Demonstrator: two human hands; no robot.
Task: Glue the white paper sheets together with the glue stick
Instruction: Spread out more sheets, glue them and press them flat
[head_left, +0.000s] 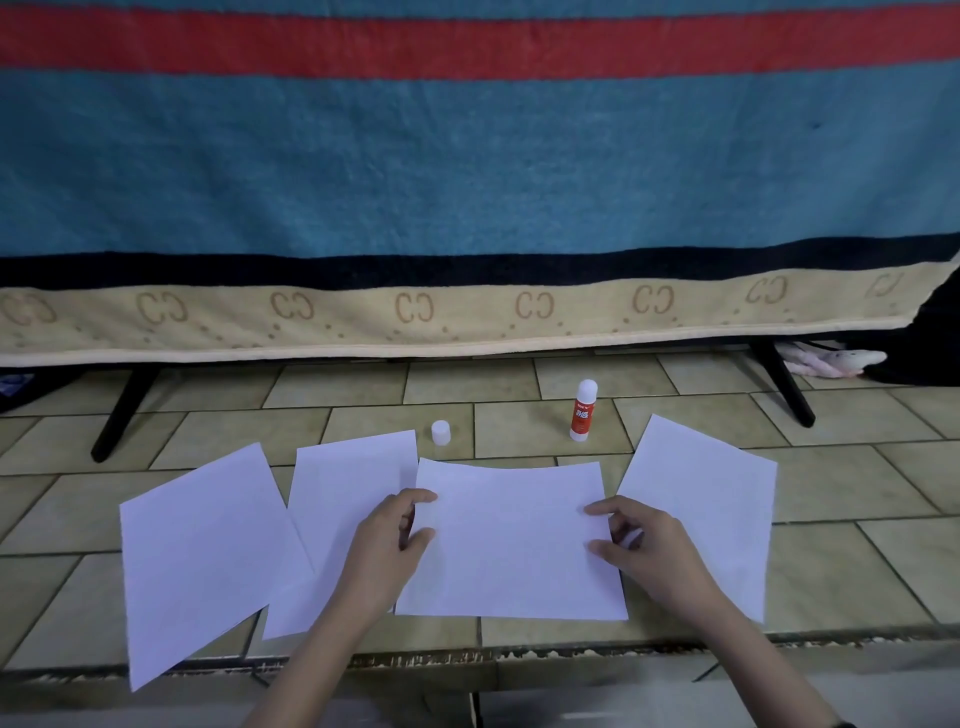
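Looking down from the head camera, four white paper sheets lie on a tiled surface. The middle sheet (511, 540) is held at both side edges: the left hand (387, 545) pinches its left edge between thumb and curled fingers, and the right hand (647, 545) grips its right edge the same way. A second sheet (343, 519) lies just left of it, partly under the left hand, a third sheet (202, 561) lies further left and hangs over the front edge, and a fourth sheet (706, 509) lies tilted at the right.

Behind the sheets the glue stick (583, 410) stands upright, with a red label where "GLUE STICK" can be read. A small white cap (440, 432) stands apart, to its left.

At the back hangs a blue towel (467, 171) with red stripe and a beige border printed with repeated "CC" marks. Two black legs (122, 410) stand under it.
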